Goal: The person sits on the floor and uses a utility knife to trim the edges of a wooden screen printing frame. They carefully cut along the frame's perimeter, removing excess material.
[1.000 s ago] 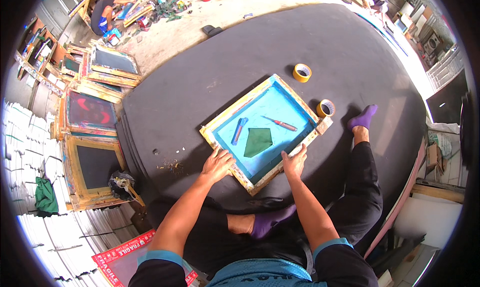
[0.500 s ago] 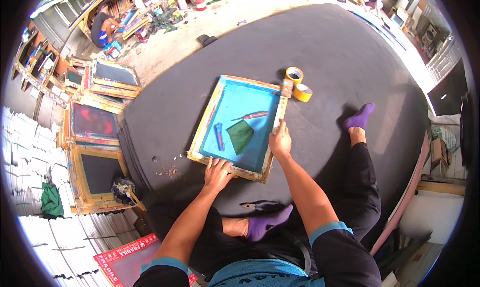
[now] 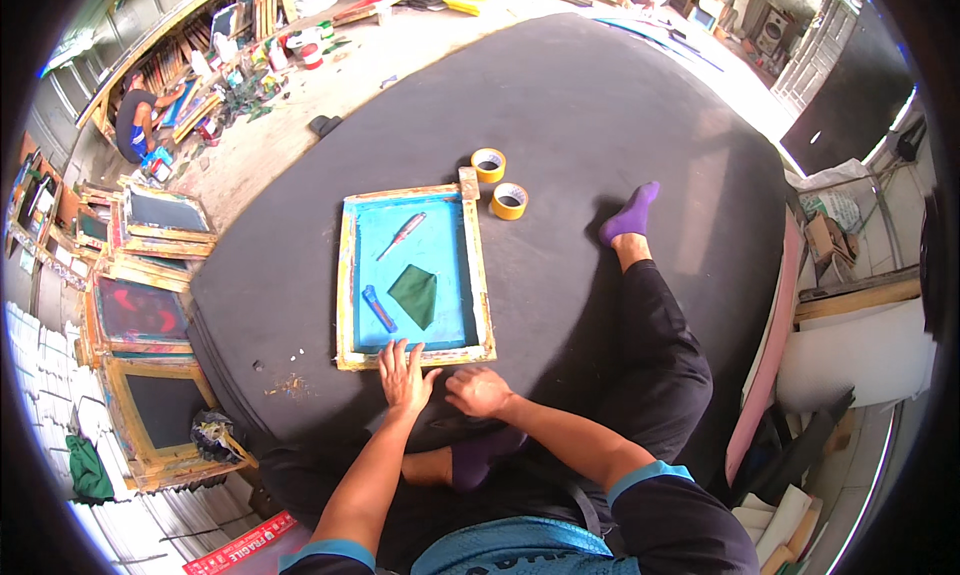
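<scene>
A wooden screen-printing frame [image 3: 488,320] with blue mesh lies on the dark surface in front of me. My left hand [image 3: 404,380] rests at its near rail, fingers stretched over the wood. Just right of it, my right hand [image 3: 480,392] is closed and apart from the frame; what its fingers hold, if anything, is hidden. Inside the frame lie a slim pointed tool with a reddish handle [image 3: 404,232], a blue utility knife [image 3: 379,309] and a folded dark green cloth [image 3: 414,296]. A small wooden block [image 3: 468,183] sits at the frame's far right corner.
Two yellow tape rolls [image 3: 509,202] stand right of the block. My purple-socked foot [image 3: 632,213] rests farther right. Stacked screen frames [image 3: 145,310] and white sheets line the left. A person [image 3: 138,120] crouches at the far left. Small crumbs [image 3: 290,385] lie left of my hands.
The frame has turned to stand straighter before me, its contents turning with it. My right hand has left the frame's right rail and come down beside my left hand. The view has shifted right.
</scene>
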`<state>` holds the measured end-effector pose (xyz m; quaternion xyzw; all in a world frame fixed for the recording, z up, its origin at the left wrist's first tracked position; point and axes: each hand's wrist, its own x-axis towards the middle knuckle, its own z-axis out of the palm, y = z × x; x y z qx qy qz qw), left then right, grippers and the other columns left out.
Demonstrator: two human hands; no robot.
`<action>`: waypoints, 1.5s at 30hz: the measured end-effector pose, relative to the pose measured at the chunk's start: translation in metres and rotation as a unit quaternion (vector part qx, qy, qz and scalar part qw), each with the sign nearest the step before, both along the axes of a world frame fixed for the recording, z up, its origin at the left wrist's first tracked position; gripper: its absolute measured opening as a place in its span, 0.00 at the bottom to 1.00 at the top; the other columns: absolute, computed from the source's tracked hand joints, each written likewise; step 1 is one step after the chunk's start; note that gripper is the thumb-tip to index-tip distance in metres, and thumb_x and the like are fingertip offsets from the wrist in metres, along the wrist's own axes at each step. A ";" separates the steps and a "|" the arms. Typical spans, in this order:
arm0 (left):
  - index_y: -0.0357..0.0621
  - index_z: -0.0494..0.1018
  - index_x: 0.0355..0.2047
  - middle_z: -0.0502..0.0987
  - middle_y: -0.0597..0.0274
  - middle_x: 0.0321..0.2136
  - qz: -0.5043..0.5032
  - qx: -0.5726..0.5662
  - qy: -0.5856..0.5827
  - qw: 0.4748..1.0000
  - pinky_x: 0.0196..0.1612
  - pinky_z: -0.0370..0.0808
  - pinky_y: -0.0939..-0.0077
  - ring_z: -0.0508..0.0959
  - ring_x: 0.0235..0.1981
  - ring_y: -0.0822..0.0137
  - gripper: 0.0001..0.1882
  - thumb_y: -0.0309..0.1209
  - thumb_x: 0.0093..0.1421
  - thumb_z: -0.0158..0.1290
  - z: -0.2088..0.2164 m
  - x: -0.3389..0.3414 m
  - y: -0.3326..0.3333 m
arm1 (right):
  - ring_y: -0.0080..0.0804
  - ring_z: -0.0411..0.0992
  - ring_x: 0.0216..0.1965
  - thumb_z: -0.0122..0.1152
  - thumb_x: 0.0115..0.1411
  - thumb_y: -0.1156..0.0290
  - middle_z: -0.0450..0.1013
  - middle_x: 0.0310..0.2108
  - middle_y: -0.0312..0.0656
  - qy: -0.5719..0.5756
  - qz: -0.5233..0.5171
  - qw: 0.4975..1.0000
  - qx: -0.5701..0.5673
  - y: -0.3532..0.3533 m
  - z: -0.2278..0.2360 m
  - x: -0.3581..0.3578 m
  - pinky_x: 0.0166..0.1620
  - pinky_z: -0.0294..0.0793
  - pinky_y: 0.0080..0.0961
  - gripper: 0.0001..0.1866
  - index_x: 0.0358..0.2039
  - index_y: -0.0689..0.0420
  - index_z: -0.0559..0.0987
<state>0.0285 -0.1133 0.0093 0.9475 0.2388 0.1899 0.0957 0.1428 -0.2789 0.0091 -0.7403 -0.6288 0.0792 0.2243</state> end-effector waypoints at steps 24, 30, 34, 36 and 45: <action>0.47 0.80 0.37 0.78 0.58 0.41 -0.218 -0.149 0.165 0.951 0.57 0.74 0.56 0.76 0.51 0.54 0.14 0.39 0.54 0.68 0.001 -0.062 -0.037 | 0.47 0.80 0.50 0.74 0.55 0.50 0.78 0.47 0.45 0.056 0.039 0.967 -0.244 -0.015 -0.013 -0.016 0.49 0.81 0.46 0.25 0.46 0.53 0.81; 0.47 0.79 0.40 0.77 0.59 0.42 -0.218 -0.156 0.207 0.941 0.56 0.73 0.56 0.76 0.52 0.55 0.17 0.40 0.56 0.68 -0.005 -0.061 -0.030 | 0.48 0.79 0.52 0.76 0.53 0.50 0.77 0.48 0.48 0.052 0.035 0.964 -0.257 -0.016 0.010 -0.020 0.52 0.80 0.44 0.28 0.47 0.54 0.79; 0.43 0.77 0.36 0.76 0.58 0.40 -0.246 -0.132 0.141 0.950 0.52 0.75 0.54 0.76 0.49 0.52 0.19 0.41 0.53 0.71 -0.006 -0.057 -0.030 | 0.54 0.78 0.54 0.77 0.52 0.52 0.77 0.53 0.53 0.106 0.028 0.955 -0.276 -0.019 0.005 -0.018 0.55 0.80 0.47 0.35 0.54 0.59 0.76; 0.45 0.77 0.37 0.76 0.59 0.41 -0.240 -0.137 0.129 0.952 0.52 0.75 0.55 0.76 0.48 0.53 0.19 0.41 0.53 0.71 -0.008 -0.056 -0.029 | 0.54 0.78 0.54 0.77 0.51 0.53 0.77 0.52 0.54 0.118 0.010 0.945 -0.304 -0.015 0.001 -0.017 0.56 0.79 0.47 0.36 0.54 0.60 0.76; 0.46 0.77 0.54 0.73 0.58 0.58 -0.017 0.001 0.055 0.998 0.68 0.64 0.52 0.68 0.63 0.52 0.31 0.49 0.56 0.68 -0.003 -0.032 0.037 | 0.61 0.79 0.48 0.71 0.57 0.59 0.81 0.42 0.60 0.171 -0.081 0.948 -0.254 -0.019 -0.002 -0.008 0.54 0.77 0.53 0.30 0.53 0.59 0.70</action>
